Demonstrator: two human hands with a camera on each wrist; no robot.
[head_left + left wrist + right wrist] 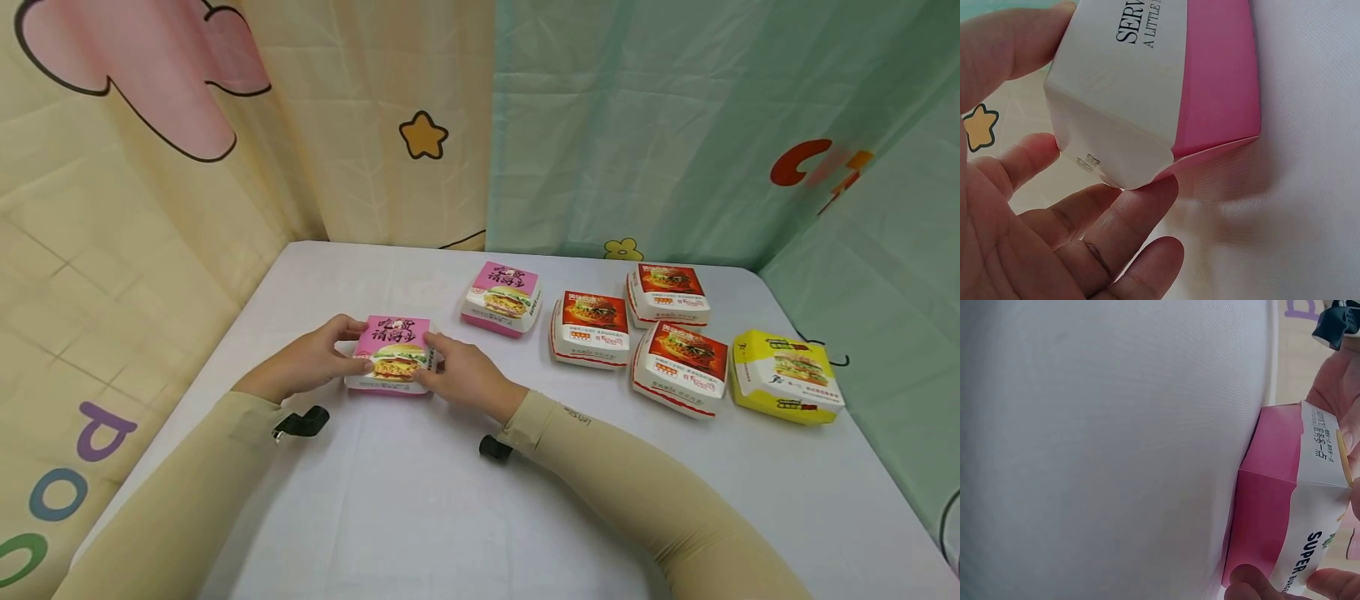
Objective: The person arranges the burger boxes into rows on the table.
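A pink and white burger box (pixel 395 350) with a burger picture on its lid sits at the left of the table, between both hands. My left hand (pixel 313 364) holds its left side, thumb at the lid and fingers spread along the side and corner. In the left wrist view, fingertips (pixel 1159 195) touch the corner where the white lid meets the pink base. At the box's right side, my right hand (pixel 471 379) grips with the thumb near the lid's front edge and fingers toward its back. The base is close over the table in the right wrist view.
Another pink burger box (pixel 501 298) stands behind and to the right. Farther right are three red and white boxes, one of them a front box (pixel 679 369), and a yellow box (pixel 787 375) near the right edge. Curtains (pixel 405 67) surround the white table (pixel 420 517).
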